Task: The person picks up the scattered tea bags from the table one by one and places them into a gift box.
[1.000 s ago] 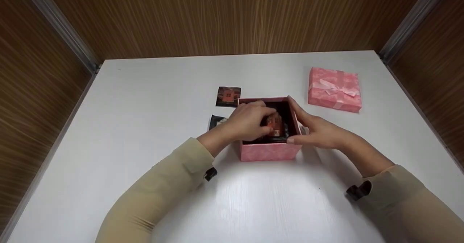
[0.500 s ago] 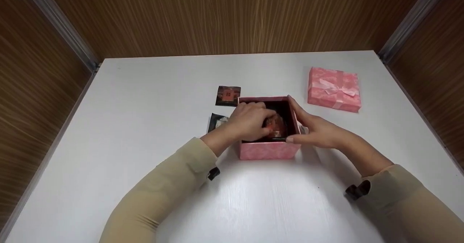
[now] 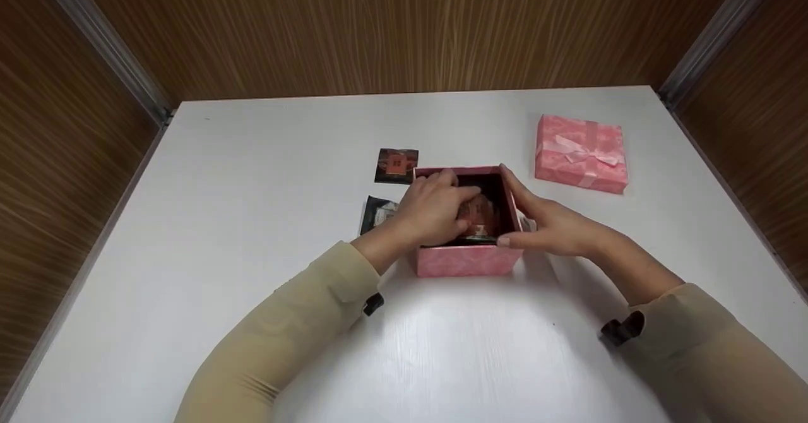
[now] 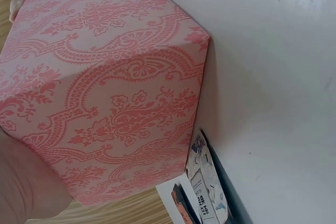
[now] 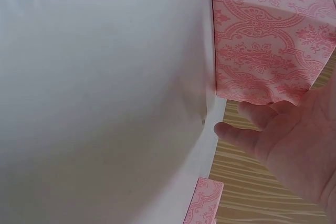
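An open pink patterned box (image 3: 467, 260) stands mid-table, also filling the left wrist view (image 4: 105, 87) and showing top right in the right wrist view (image 5: 273, 35). My left hand (image 3: 457, 202) reaches into it from the left, its fingers curled on a reddish packet (image 3: 481, 211) that lies on dark packets inside. My right hand (image 3: 524, 211) lies along the box's right wall with straight fingers, the thumb at the near right corner and the forefinger at the far one. The same hand's palm (image 5: 283, 140) shows beside the box in the right wrist view.
The box's pink lid with a bow (image 3: 581, 154) lies at the back right. Two dark packets (image 3: 396, 165) (image 3: 377, 213) lie on the white table (image 3: 252, 189) left of the box; one shows by the box's base (image 4: 207, 187). Wooden walls enclose three sides.
My left hand's fingers have shifted slightly inside the box over the reddish packet. The right hand and the box have stayed put.
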The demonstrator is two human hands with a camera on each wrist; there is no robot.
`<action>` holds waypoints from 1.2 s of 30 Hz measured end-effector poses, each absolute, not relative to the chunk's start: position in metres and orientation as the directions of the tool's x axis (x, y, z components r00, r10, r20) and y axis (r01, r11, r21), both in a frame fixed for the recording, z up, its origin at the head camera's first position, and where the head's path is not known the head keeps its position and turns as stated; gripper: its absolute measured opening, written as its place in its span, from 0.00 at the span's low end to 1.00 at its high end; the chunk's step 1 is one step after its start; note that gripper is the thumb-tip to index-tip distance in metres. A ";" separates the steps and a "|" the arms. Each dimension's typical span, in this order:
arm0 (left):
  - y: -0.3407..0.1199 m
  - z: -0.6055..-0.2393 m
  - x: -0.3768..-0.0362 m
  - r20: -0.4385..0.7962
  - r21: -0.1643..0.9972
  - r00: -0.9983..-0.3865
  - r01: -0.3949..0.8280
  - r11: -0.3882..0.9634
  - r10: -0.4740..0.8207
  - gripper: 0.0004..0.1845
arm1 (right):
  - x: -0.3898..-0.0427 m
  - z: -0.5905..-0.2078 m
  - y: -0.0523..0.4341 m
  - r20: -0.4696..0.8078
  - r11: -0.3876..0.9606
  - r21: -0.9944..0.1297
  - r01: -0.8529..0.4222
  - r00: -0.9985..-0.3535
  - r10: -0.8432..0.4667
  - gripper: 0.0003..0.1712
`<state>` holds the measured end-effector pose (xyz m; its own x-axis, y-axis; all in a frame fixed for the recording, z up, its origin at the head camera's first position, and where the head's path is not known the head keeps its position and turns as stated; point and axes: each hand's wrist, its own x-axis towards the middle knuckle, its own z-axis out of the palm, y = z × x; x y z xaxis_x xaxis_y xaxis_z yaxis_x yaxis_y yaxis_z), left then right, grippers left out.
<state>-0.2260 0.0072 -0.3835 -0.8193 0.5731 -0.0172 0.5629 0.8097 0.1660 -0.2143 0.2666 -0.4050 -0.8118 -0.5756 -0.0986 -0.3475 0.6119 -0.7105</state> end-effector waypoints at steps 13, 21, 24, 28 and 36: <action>0.001 -0.388 -0.227 0.154 0.349 -0.829 0.554 0.756 0.537 0.27 | -0.217 -0.403 0.265 -0.109 0.621 -0.702 -0.348 -0.810 -0.577 0.67; -0.005 -0.390 -0.226 0.317 0.540 -0.818 0.571 0.618 0.479 0.22 | -0.218 -0.404 0.266 -0.092 0.608 -0.709 -0.358 -0.808 -0.582 0.67; -0.010 -0.390 -0.226 0.375 0.575 -0.810 0.585 0.572 0.451 0.21 | -0.219 -0.406 0.267 -0.088 0.598 -0.718 -0.356 -0.806 -0.586 0.66; -0.024 -0.384 -0.228 0.448 0.588 -0.798 0.603 0.539 0.403 0.20 | -0.219 -0.406 0.267 -0.087 0.590 -0.726 -0.352 -0.805 -0.587 0.66; -0.072 -0.375 -0.245 0.432 0.661 -0.856 0.514 0.546 0.283 0.20 | -0.218 -0.407 0.270 -0.083 0.600 -0.718 -0.354 -0.812 -0.578 0.67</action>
<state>-0.2447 -0.0718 -0.3754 -0.8563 0.2833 0.4319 0.5143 0.5459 0.6615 -0.2180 0.2698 -0.4065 -0.8116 -0.5782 -0.0831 -0.3539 0.5998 -0.7177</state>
